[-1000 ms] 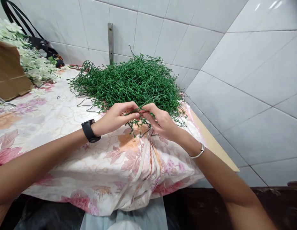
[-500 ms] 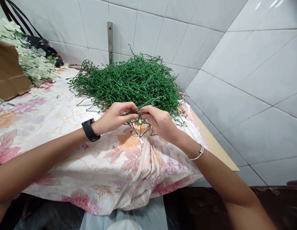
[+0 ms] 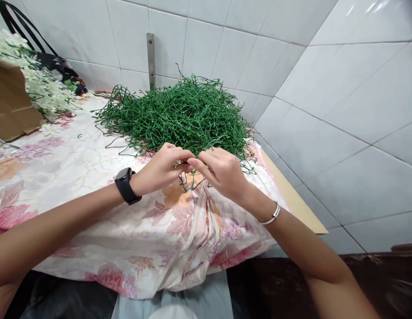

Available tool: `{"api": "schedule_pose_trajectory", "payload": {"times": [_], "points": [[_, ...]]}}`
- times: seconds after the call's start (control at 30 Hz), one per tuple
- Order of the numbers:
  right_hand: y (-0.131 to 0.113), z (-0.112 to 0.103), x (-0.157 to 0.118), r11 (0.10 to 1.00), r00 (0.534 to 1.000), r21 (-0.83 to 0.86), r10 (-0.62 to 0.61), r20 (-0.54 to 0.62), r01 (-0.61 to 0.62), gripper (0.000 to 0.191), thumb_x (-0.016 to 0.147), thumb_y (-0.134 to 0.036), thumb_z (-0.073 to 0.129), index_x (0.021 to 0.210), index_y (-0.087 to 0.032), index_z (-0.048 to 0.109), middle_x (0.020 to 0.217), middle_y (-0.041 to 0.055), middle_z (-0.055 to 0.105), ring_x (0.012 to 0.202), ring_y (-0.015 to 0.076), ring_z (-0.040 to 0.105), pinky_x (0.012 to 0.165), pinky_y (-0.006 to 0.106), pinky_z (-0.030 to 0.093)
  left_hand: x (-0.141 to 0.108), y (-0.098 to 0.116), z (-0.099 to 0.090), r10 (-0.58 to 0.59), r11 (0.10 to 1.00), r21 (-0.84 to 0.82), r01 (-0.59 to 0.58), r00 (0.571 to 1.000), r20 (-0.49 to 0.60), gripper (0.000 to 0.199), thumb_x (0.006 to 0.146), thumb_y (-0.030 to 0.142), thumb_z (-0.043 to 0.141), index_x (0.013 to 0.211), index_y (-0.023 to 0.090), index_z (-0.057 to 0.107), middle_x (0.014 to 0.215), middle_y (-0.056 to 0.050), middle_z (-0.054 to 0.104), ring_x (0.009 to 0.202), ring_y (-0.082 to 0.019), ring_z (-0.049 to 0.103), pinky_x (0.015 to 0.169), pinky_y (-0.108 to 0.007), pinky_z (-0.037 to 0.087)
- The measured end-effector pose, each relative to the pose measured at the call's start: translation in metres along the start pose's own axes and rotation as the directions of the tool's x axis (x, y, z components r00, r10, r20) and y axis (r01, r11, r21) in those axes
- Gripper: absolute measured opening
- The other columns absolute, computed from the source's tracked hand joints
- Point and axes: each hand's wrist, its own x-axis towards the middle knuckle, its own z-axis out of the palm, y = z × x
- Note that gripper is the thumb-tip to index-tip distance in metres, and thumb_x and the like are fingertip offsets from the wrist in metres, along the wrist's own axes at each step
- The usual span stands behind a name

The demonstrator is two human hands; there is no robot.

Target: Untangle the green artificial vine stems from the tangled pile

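A large tangled heap of thin green artificial stems (image 3: 179, 113) lies in front of me against the wall. At its near edge, my left hand (image 3: 167, 166), with a black watch on the wrist, is closed in a pinch. My right hand (image 3: 222, 170), with a white bracelet, is pinched too, its thumb touching the left fingertips. Between and below the fingers, a few green stem ends (image 3: 191, 180) hang out. The gripped parts are mostly covered by my fingers.
The heap rests on a flowered cloth (image 3: 79, 177) that drapes over the front edge. White artificial flowers (image 3: 48, 88), brown cardboard (image 3: 13, 104) and a dark bag (image 3: 59, 66) stand at the left. A tan board edge (image 3: 292, 190) sticks out at right. A metal strip (image 3: 150, 60) is fixed to the tiled wall.
My fingers have closed tighter and the two hands have come together, the right thumb now meeting the left fingertips. Less of the green stems shows between them.
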Motion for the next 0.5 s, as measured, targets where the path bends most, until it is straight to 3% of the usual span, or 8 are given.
{"api": "schedule_pose_trajectory", "payload": {"times": [0.1, 0.2, 0.4, 0.5], "points": [[0.0012, 0.0012, 0.0005, 0.978, 0.996, 0.191, 0.075, 0.048, -0.083, 0.037, 0.086, -0.040, 0.036, 0.059, -0.016, 0.044, 0.052, -0.0034, 0.036, 0.053, 0.0073, 0.034, 0.055, 0.023, 0.028, -0.0022, 0.0033, 0.0003, -0.011, 0.995, 0.102, 0.012, 1.000, -0.005, 0.011, 0.080, 0.016, 0.049, 0.076, 0.013, 0.058, 0.065, 0.001, 0.060, 0.060, -0.010, 0.049, 0.077, -0.030, 0.031], [0.0042, 0.0036, 0.0016, 0.882, 0.980, 0.429, 0.158, 0.120, -0.194, 0.036, 0.085, -0.040, 0.039, 0.059, -0.016, 0.042, 0.053, -0.0044, 0.033, 0.053, 0.0059, 0.033, 0.053, 0.021, 0.027, -0.0027, 0.0034, -0.0005, -0.040, 0.996, 0.081, 0.039, 0.999, 0.013, 0.011, 0.080, 0.017, 0.049, 0.074, 0.013, 0.058, 0.064, 0.002, 0.060, 0.060, -0.009, 0.049, 0.076, -0.030, 0.032], [0.0072, 0.0082, 0.0033, 0.623, 0.925, 0.685, 0.285, 0.251, -0.378, 0.036, 0.083, -0.044, 0.038, 0.065, -0.015, 0.049, 0.061, -0.0026, 0.039, 0.057, 0.0064, 0.037, 0.053, 0.020, 0.031, -0.0003, -0.0001, -0.0025, -0.100, 0.979, -0.171, 0.113, 0.991, 0.083, 0.011, 0.079, 0.019, 0.052, 0.076, 0.012, 0.060, 0.068, -0.001, 0.063, 0.063, -0.011, 0.055, 0.061, -0.022, 0.037], [0.0050, 0.0092, 0.0041, 0.551, 0.904, 0.719, 0.316, 0.288, -0.422, 0.036, 0.082, -0.045, 0.041, 0.064, -0.015, 0.051, 0.062, -0.0020, 0.043, 0.057, 0.0062, 0.039, 0.054, 0.020, 0.033, 0.0000, -0.0015, -0.0032, -0.099, 0.954, -0.270, 0.128, 0.988, 0.118, 0.013, 0.079, 0.021, 0.052, 0.075, 0.011, 0.060, 0.070, -0.002, 0.064, 0.065, -0.012, 0.057, 0.061, -0.021, 0.039]]}}
